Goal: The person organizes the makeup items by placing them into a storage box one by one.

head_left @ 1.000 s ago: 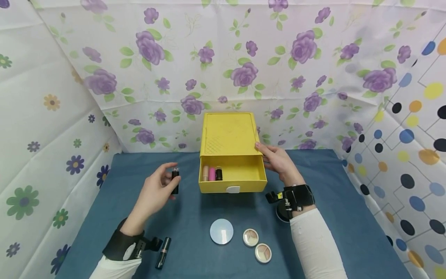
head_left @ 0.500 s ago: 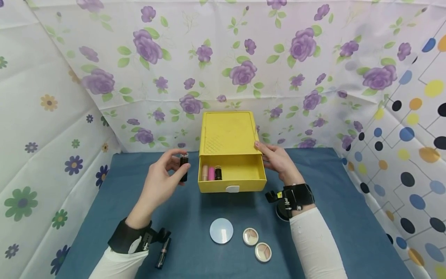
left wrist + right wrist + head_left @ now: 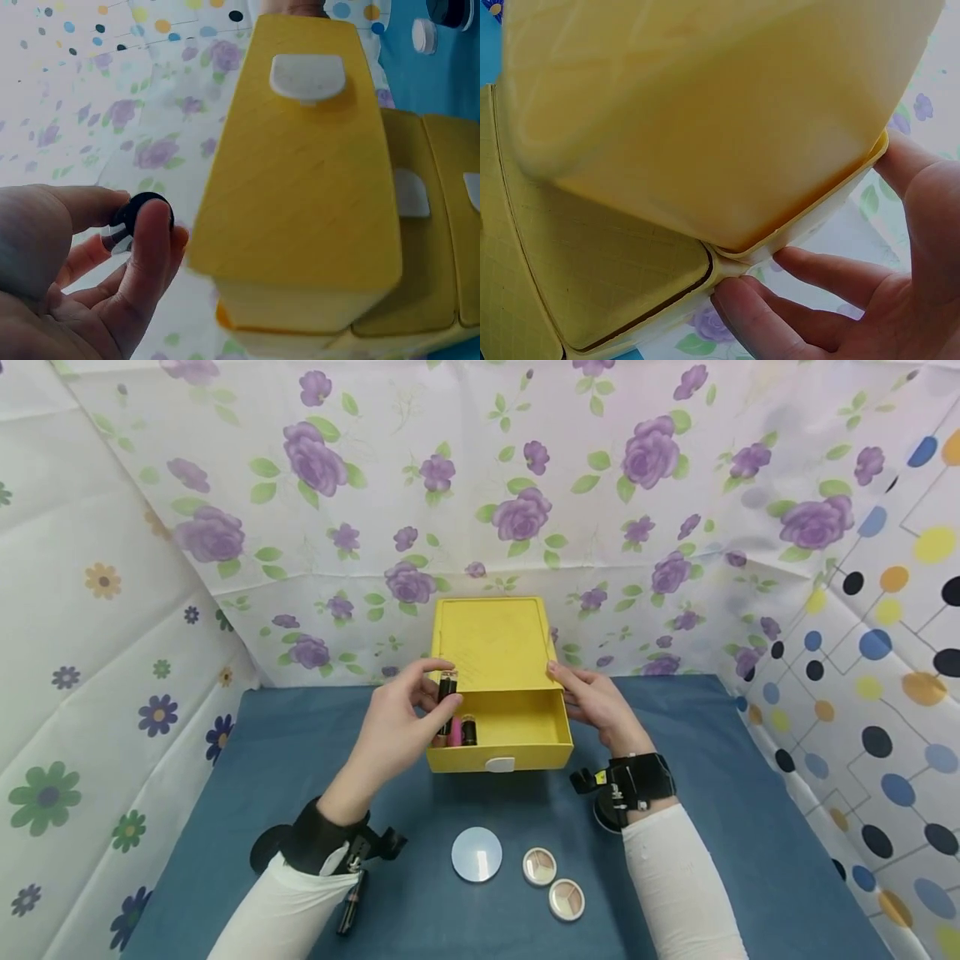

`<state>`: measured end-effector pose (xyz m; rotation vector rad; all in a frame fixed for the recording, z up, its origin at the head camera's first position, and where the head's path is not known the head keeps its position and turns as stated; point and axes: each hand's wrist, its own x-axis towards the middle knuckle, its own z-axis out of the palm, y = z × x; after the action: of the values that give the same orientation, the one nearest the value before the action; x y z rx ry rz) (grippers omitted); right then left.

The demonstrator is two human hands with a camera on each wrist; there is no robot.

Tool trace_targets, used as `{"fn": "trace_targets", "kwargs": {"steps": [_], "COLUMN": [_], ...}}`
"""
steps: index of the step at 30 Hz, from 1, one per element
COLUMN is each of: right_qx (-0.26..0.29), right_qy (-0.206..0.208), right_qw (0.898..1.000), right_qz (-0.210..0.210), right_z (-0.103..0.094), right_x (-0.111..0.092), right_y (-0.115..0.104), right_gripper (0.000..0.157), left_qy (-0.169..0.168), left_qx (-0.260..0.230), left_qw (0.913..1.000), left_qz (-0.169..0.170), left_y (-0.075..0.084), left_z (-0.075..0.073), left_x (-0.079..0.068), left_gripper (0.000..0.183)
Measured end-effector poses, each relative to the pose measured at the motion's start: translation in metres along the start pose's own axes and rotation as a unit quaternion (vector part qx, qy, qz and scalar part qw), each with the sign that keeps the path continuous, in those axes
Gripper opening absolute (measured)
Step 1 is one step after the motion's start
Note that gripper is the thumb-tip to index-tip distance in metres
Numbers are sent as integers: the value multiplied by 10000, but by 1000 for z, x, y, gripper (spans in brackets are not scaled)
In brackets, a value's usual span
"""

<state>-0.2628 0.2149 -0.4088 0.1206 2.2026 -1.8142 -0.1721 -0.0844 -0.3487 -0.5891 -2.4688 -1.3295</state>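
Observation:
My left hand (image 3: 393,722) pinches a black lipstick tube (image 3: 447,693) with a clear end between thumb and fingers. It holds the tube upright over the left part of the pulled-out top drawer (image 3: 525,722). In that drawer stand a pink tube (image 3: 456,732) and a black tube (image 3: 468,732); a beige one is mostly hidden behind the hand. My right hand (image 3: 600,708) grips the right side of the yellow drawer cabinet (image 3: 491,643), thumb at its upper front edge. Closed lower drawers (image 3: 420,225) with white tabs show in the left wrist view.
On the blue cloth lie a round pale-blue compact (image 3: 477,854), two small round palettes (image 3: 539,867) and a slim black tube (image 3: 349,906). Dark round items sit partly hidden at the left wrist (image 3: 268,847) and right wrist. Patterned cloth walls (image 3: 337,527) enclose the table.
My left hand has carried the black lipstick tube to the right and slightly farther away, from beside the cabinet to over the drawer. The right hand stays on the cabinet.

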Motion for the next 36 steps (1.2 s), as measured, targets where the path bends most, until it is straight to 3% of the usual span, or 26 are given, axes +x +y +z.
{"fn": "trace_targets", "kwargs": {"steps": [10, 19, 29, 36], "right_qx": [21, 22, 53, 11], "right_qy": [-7, -2, 67, 75], "right_qw": [10000, 10000, 10000, 10000], "right_qz": [22, 69, 51, 59], "right_z": [1, 2, 0, 1], "right_x": [1, 1, 0, 0], "right_y": [0, 0, 1, 2], "right_gripper": [95, 96, 97, 96], "left_qy": [-618, -1367, -1645, -1701], "left_qx": [394, 904, 1144, 1571], "left_qw": [9967, 9855, 9794, 9713], "left_qz": [-335, -436, -231, -545], "left_y": [0, 4, 9, 10], "left_z": [29, 40, 44, 45], "left_x": [17, 26, 27, 28], "left_gripper": [36, 43, 40, 42]}}
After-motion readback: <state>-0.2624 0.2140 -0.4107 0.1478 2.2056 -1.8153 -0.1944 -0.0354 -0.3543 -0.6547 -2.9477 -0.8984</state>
